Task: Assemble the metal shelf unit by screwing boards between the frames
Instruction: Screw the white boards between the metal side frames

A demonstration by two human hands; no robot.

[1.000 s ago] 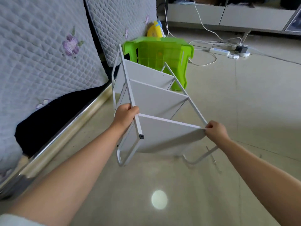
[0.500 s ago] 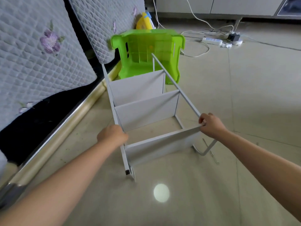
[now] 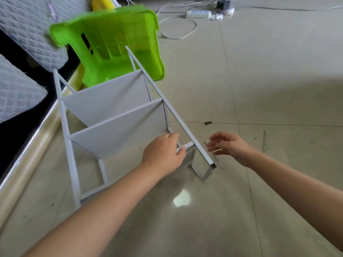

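The white metal shelf unit with three pale grey boards point(image 3: 118, 115) lies on its side on the glossy tiled floor point(image 3: 278, 89), its far end touching a bright green plastic stool point(image 3: 118, 39). My left hand point(image 3: 163, 154) grips the end of the nearest grey board point(image 3: 185, 146), fingers curled over its edge just beside the right-hand white square-tube frame rail point(image 3: 172, 110). My right hand point(image 3: 228, 145) hovers apart from that rail, fingers spread and relaxed, holding nothing. A dark loose screw point(image 3: 208, 123) lies on the floor near the rail, and beyond it a thin metal tool point(image 3: 264, 140), too blurred to name.

To do this step well, I judge that the left hand should hold the board square and flush against the rail while the right fetches the screw, so the holes line up before driving.

Half a second earlier each hand gripped a frame rail, left on the left and right on the right; now the left has crossed to the board and the right has let go.
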